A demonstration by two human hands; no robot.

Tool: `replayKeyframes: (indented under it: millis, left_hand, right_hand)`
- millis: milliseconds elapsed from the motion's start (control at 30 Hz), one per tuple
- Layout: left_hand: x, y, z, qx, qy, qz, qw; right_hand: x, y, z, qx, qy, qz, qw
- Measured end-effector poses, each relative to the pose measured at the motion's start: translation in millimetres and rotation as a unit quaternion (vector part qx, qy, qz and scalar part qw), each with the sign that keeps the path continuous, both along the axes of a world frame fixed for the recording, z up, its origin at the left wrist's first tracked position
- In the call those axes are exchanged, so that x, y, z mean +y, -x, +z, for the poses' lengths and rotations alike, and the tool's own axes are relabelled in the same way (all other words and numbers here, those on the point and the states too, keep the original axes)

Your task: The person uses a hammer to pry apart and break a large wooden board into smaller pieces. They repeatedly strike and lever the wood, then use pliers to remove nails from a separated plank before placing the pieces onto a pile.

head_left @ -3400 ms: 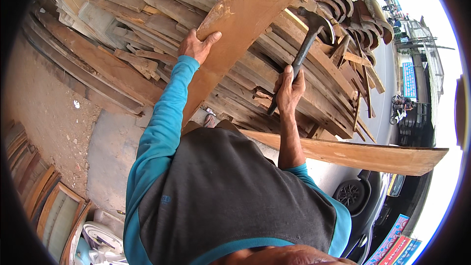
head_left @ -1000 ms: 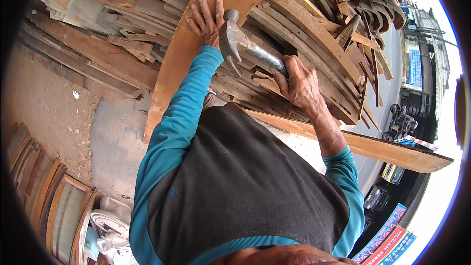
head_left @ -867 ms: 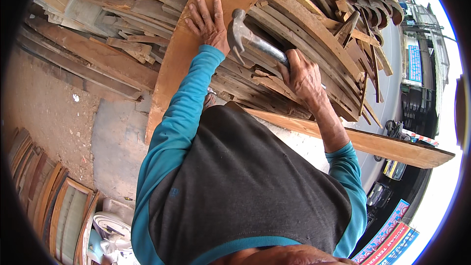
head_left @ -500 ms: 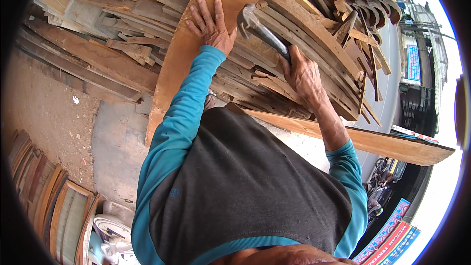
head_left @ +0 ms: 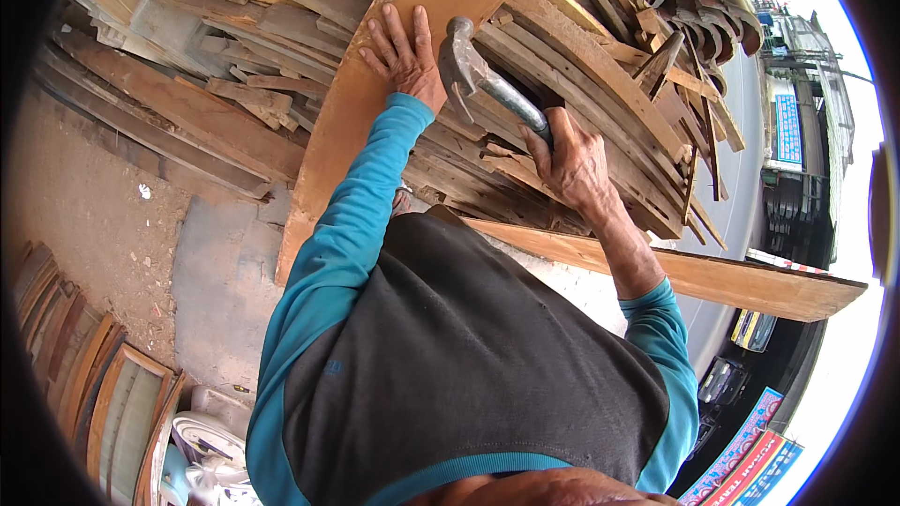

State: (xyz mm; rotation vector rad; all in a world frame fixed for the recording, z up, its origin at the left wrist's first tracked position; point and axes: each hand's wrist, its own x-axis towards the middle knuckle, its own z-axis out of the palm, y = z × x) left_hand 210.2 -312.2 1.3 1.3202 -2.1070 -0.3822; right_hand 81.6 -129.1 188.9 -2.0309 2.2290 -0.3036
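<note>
A wide brown wooden board [head_left: 330, 164] runs from the top middle down to the lower left, past my left side. My left hand [head_left: 405, 64] lies flat on it with fingers stretched and spread. My right hand [head_left: 574, 165] is wrapped round the dark grip of a claw hammer [head_left: 502, 89] with a worn steel shaft. The hammer's head is near my left hand, over the board's right edge, and appears held above it. No nail shows on the board.
Stacked old planks [head_left: 581, 66] spread under and beside the board. A long light plank [head_left: 675, 272] reaches right below my right forearm. Curved roof tiles [head_left: 717, 14] are piled at the upper right. Wooden frames [head_left: 122, 412] stand lower left; a road [head_left: 743, 122] with vehicles runs right.
The hammer's head has shifted slightly left and looks larger, its claw turned more downward. My left hand stays flat on the board. The vehicles on the road have changed place.
</note>
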Motion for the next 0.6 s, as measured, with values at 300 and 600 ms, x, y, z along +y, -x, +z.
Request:
replayKeyframes:
  millis: [300, 600]
  left_hand:
    - [-2, 2, 10, 0.028, -0.006, -0.009, 1.0]
    - [1, 1, 1, 0.004, 0.01, 0.0, 1.0]
  right_hand:
    - [-7, 13, -1, 0.042, -0.027, -0.064, 0.997]
    - [-9, 26, -18, 0.053, -0.03, -0.051, 0.997]
